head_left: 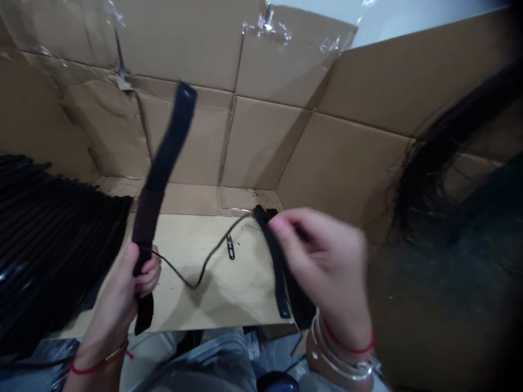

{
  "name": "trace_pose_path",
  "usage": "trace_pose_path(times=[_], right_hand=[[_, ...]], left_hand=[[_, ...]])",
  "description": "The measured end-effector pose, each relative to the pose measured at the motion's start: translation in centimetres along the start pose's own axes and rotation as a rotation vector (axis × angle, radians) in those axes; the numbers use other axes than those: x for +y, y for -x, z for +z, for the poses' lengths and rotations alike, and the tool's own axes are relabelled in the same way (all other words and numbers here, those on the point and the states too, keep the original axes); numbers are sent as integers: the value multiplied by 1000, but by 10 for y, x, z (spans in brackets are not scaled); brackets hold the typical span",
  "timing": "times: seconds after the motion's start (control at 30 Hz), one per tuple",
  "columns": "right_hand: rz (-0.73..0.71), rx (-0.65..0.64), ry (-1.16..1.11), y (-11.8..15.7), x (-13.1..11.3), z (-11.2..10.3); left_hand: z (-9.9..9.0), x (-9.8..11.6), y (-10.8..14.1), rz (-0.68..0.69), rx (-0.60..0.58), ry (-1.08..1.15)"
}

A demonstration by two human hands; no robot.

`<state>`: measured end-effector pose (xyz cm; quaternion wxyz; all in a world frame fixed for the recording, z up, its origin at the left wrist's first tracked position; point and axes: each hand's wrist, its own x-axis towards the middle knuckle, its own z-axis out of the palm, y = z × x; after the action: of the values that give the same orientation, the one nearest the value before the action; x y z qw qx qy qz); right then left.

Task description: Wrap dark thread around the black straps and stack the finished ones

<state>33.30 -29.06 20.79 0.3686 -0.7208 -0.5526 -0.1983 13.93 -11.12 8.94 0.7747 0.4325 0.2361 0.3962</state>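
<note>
A long, flat, gently curved dark strap [154, 190] is being held in the left hand [125, 277], its thumb and fingers being pressed firmly around the lower part. The strap is being kept nearly upright, tilted to the right, above the left portion of the pale wood-coloured surface [245, 296]; its squared lower tip is being seen near the front edge. A navy-black, faintly shiny finish is being shown on the upper length, a matte brownish-maroon band is being displayed below it, and a black section is being partly covered by the fingers.

From beside the left fingers, a thin black cord [208, 258] is being draped in a loose V towards the back right corner of the surface. Nearby, the right hand [327, 256] is being blurred by motion; its thumb and forefinger are being brought close together, but whether anything is being pinched cannot be told.

Beneath that hand, flat black straps [275, 261] are being laid along the right edge. A small black oblong clip-like piece [231, 249] is being left near the back edge. The left edge is being hidden by a dense row of black strips [53, 239], and the back edge is being bordered by taped brown cardboard walls [269, 136].
</note>
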Motion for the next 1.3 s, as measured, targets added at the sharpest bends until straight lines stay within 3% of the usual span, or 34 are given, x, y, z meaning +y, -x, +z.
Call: trace_pose_path(times=[0.1, 0.13, 0.2, 0.33, 0.47, 0.7, 0.83, 0.93, 1.03, 1.13, 1.3], right_hand=[[116, -283, 79, 17, 27, 51], [183, -331, 117, 26, 37, 68], [185, -367, 3, 46, 46, 100], [202, -381, -477, 73, 16, 142], [269, -282, -788, 75, -21, 168], [357, -206, -803, 79, -15, 179], [615, -239, -1100, 83, -10, 178], [825, -189, -1254, 87, -7, 178], [909, -110, -1283, 89, -7, 178], [936, -149, -1333, 89, -10, 180], [879, -192, -1368, 88, -12, 182]], left_hand=[[-13, -22, 1, -41, 40, -152], [-15, -28, 1, -62, 41, -183], [-15, -38, 1, -121, 25, -204], [-2, -56, -1, -216, -21, -194], [8, -70, -1, -169, 8, -307], [13, -73, 5, -9, -24, -580], [12, -72, 8, 1, -66, -621], [7, -74, 6, -7, -31, -636], [3, -78, 7, -116, -49, -529], [3, -80, 11, -329, -120, -283], [-1, -78, 11, -450, -262, -11]])
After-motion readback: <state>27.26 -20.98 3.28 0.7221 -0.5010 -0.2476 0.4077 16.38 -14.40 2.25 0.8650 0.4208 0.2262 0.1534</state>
